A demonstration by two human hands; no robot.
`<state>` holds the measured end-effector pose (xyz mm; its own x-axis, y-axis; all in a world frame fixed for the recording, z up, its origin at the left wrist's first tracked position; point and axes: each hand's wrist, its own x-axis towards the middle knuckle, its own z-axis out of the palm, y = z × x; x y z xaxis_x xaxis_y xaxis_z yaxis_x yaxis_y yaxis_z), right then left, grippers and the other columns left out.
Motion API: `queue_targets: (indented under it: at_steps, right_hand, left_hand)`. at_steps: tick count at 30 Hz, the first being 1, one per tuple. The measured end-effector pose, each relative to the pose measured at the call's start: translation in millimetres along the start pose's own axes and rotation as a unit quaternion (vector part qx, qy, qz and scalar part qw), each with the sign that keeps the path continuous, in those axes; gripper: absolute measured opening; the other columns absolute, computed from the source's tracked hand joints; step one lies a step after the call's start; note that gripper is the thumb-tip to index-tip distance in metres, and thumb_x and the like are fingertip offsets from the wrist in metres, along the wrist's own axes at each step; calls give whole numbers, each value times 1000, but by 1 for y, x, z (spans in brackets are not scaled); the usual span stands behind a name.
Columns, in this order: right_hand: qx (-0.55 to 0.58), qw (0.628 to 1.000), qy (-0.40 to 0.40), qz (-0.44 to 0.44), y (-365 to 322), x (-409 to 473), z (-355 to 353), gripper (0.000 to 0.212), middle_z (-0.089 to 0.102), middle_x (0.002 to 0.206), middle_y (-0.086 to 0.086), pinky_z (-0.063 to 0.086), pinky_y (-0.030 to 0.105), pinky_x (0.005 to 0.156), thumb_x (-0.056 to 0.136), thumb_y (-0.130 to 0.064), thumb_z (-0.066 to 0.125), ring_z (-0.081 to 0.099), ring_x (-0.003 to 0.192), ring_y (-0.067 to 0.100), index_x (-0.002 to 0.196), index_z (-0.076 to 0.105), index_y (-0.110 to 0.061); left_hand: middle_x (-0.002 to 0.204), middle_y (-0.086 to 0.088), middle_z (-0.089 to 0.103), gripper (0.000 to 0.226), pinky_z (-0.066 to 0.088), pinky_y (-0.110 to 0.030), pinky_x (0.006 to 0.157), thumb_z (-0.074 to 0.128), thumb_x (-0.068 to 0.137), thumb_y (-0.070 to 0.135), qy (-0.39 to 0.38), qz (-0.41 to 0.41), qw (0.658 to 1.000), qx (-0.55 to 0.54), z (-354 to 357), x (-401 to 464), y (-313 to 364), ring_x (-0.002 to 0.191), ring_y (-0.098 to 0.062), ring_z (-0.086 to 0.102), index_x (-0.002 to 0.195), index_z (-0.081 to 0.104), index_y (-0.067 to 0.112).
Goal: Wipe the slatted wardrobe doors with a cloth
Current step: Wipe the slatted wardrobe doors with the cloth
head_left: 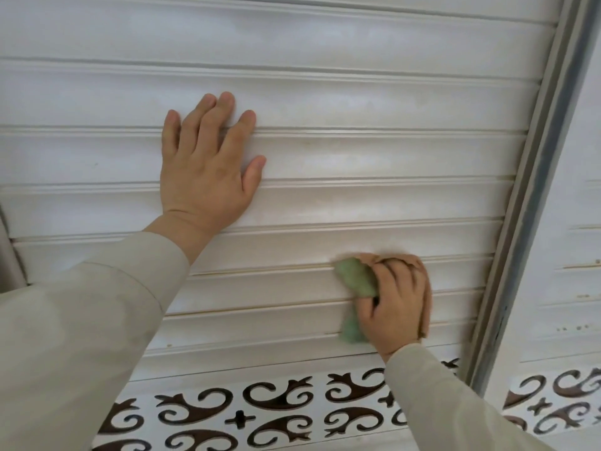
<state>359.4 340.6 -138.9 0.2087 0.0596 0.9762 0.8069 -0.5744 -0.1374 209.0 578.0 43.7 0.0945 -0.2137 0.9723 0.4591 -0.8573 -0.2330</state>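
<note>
A white slatted wardrobe door (357,151) fills the view, its slats running left to right. My left hand (208,167) lies flat on the slats at centre left, fingers straight and spread. Lower right, my right hand (396,304) grips a bunched green and peach cloth (356,278) and presses it against a lower slat. Green folds of the cloth stick out to the left of the fingers and below the thumb. Both arms wear beige sleeves.
A grey metal frame (533,196) runs diagonally down the right side, with a second slatted door (579,255) beyond it. Below the slats lies a white panel with dark brown scroll cut-outs (276,405).
</note>
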Motion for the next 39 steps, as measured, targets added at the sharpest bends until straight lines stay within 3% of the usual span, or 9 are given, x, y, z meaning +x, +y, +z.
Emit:
queue_targets:
  at_steps: [6,13,18,21,25,28,32,36,39]
  right_hand:
    - [26,991,81,104,14,11,1,31,62,100,20,39,48,91,79,-12,47,48,95,36,97,66,5]
    - [104,993,-17,-56,-90,4,13,32,67,103,11,40,39,96,76,-16,56,51,98,31,100,73,-4]
    - [70,984,-66,-149,-41,9,4,32,70,105,7,46,42,93,76,-20,57,57,97,29,101,74,-8]
    - [29,994,-62,-87,13,11,-9,39,62,105,14,43,43,91,75,-28,53,52,98,31,101,72,-5]
    - [-30,992,9,124,44,34,-13,47,49,123,25,33,51,102,80,-29,49,40,115,38,116,56,1]
    - [1,992,18,125,6,37,-3,45,47,126,27,31,51,103,83,-27,53,39,117,40,118,54,2]
    - [113,988,-101,-18,-58,31,-6,25,57,107,11,40,41,85,78,-15,53,47,100,29,98,65,-8]
    - [242,959,-127,70,-90,51,-22,31,59,104,-4,41,17,90,83,-5,50,54,97,12,109,66,-12]
    - [308,932,-148,124,-102,66,-37,28,59,93,-8,36,4,78,90,0,52,51,82,-2,108,68,-15]
  left_hand:
    - [149,-14,46,50,24,-59,114,46,99,46,-6,-2,1000,3,1,2,4,139,-35,39,139,51,16]
    - [150,-14,44,50,24,-60,114,46,99,46,-20,-9,1000,4,-1,2,5,140,-35,36,140,49,16]
    - [151,-13,43,51,22,-58,115,46,100,46,-29,0,1000,-8,-4,1,1,141,-33,35,142,48,17]
    - [151,-14,43,51,21,-59,115,45,100,46,-28,-1,1000,-7,-3,0,3,141,-34,35,142,47,17]
    - [151,-14,43,52,22,-59,115,45,100,45,-26,2,1000,-7,0,0,6,141,-34,34,142,47,16]
    - [151,-15,42,52,20,-59,116,45,100,45,-39,-3,999,-5,2,2,6,141,-34,33,142,47,16]
    - [153,-15,39,53,15,-59,117,47,99,44,-82,-12,996,-19,-8,4,8,143,-35,30,144,46,16]
    - [157,-13,32,62,11,-56,118,52,93,47,-172,-41,982,-70,-30,10,13,147,-33,24,145,44,16]
    - [137,-10,49,49,36,-46,103,56,88,49,-165,-65,971,-163,-55,-7,28,126,-30,46,121,62,14]
